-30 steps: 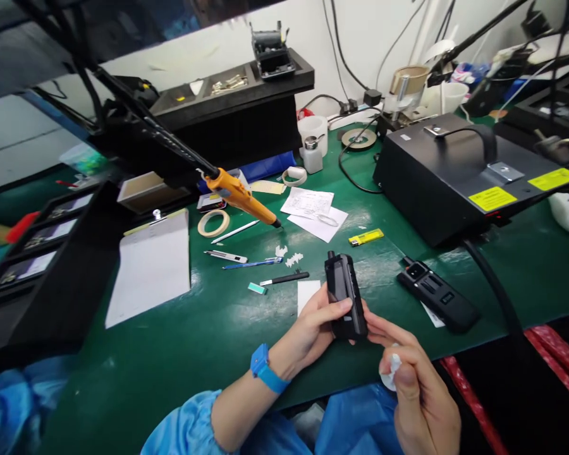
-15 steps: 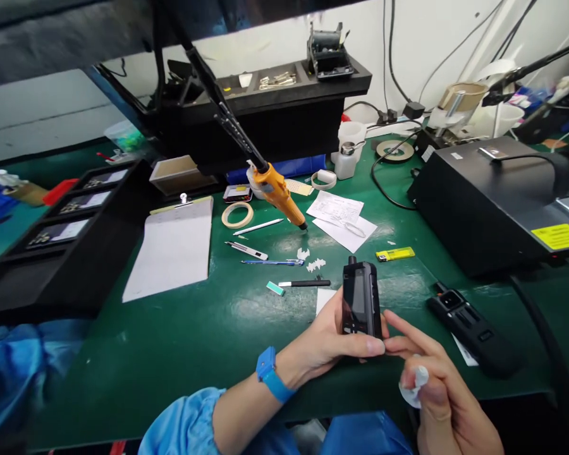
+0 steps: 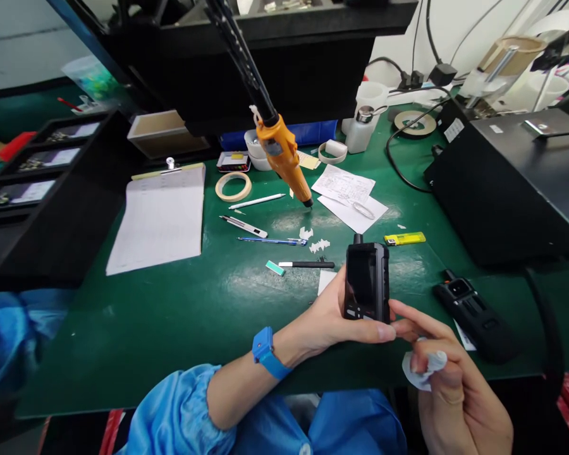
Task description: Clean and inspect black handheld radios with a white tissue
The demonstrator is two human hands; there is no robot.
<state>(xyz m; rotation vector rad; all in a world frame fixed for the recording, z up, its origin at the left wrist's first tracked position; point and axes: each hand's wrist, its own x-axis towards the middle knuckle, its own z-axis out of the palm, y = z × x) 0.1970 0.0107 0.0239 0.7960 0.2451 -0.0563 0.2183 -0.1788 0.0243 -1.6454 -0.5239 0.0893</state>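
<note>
My left hand (image 3: pixel 334 316) is wrapped round a black handheld radio (image 3: pixel 364 278), which stands upright with its dark screen facing me and its stubby antenna up. A blue wrist strap (image 3: pixel 271 354) circles that wrist. Beside the radio's lower right side, my right hand (image 3: pixel 455 379) pinches a crumpled white wipe (image 3: pixel 424 370) between thumb and fingers. Its outer fingertips reach the radio's edge; whether they press on it I cannot tell. A second black radio (image 3: pixel 474 316) lies face down on the green table (image 3: pixel 146 335) to the right, over a white slip.
An orange electric screwdriver (image 3: pixel 284 158) hangs over the table's middle. Below it lie a pen (image 3: pixel 272 241), a cutter knife (image 3: pixel 244 226), tweezers (image 3: pixel 308 265) and paper scraps. A clipboard (image 3: pixel 159 218) is at left, a yellow lighter (image 3: pixel 404 238) and a black box (image 3: pixel 507 183) at right.
The view has tilted down and shifted slightly. The radio has turned a little, so its screen faces me more squarely. Both hands keep their holds.
</note>
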